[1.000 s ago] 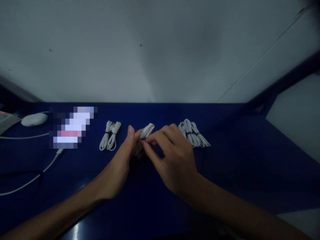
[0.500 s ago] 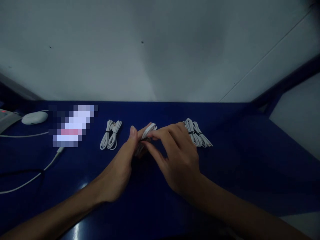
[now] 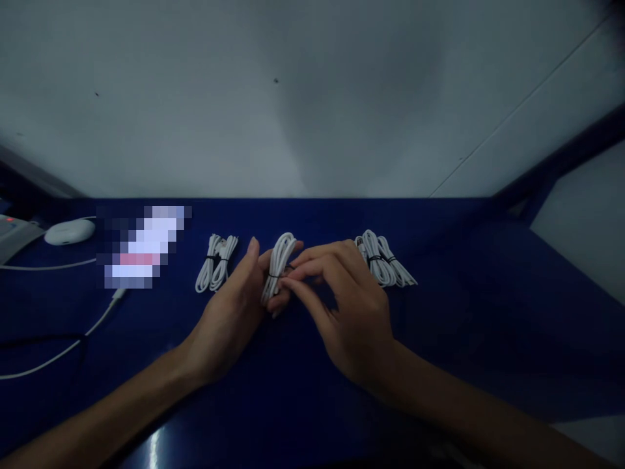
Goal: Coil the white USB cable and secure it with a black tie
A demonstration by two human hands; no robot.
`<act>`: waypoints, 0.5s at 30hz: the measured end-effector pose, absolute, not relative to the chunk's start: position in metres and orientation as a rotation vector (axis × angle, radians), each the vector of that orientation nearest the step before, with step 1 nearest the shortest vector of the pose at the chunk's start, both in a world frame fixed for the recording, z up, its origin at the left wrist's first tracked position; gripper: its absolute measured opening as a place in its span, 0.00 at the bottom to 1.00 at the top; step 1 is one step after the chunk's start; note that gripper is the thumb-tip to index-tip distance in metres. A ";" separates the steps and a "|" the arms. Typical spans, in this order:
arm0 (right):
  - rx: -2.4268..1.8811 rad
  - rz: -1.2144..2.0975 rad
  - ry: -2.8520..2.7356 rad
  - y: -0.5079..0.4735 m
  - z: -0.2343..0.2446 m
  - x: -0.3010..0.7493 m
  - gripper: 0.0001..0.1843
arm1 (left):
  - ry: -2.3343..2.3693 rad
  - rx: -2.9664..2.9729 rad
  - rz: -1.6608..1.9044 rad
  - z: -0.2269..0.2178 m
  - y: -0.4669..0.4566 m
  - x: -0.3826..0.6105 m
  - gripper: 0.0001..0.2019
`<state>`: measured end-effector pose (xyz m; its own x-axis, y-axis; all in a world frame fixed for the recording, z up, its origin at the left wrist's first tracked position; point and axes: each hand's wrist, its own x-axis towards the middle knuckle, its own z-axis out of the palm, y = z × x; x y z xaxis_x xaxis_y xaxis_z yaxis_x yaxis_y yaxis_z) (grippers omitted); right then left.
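A coiled white cable stands nearly upright between my two hands, with a thin black tie around its middle. My left hand cradles the coil, its thumb raised and its fingers behind and below. My right hand pinches at the tie on the coil's right side; the tie's end is mostly hidden by the fingertips. Left of my hands lie two tied white cable bundles. Beyond my right hand are more tied white cable bundles, partly covered by its knuckles.
On the blue tabletop, a blurred, lit device lies at the left with a white cord plugged in. A white earbud case sits beside it. A pale panel rises along the back edge.
The held coil has turned upright, showing its loops and tie face-on. My left hand has shifted slightly left and down, while my right fingers stay at the tie.
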<state>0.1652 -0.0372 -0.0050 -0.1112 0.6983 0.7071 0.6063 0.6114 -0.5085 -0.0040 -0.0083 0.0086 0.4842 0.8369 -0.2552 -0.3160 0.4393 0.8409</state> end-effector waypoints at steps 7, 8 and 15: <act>-1.189 0.409 -1.735 -0.041 -0.003 0.166 0.07 | 0.757 0.923 0.836 0.016 -0.008 0.001 0.25; -1.198 0.454 -1.730 -0.041 -0.003 0.166 0.07 | 0.760 0.942 0.842 0.016 -0.008 0.001 0.24; -1.166 0.732 -1.673 -0.038 0.001 0.175 0.06 | 0.841 1.062 0.801 0.011 -0.007 -0.002 0.21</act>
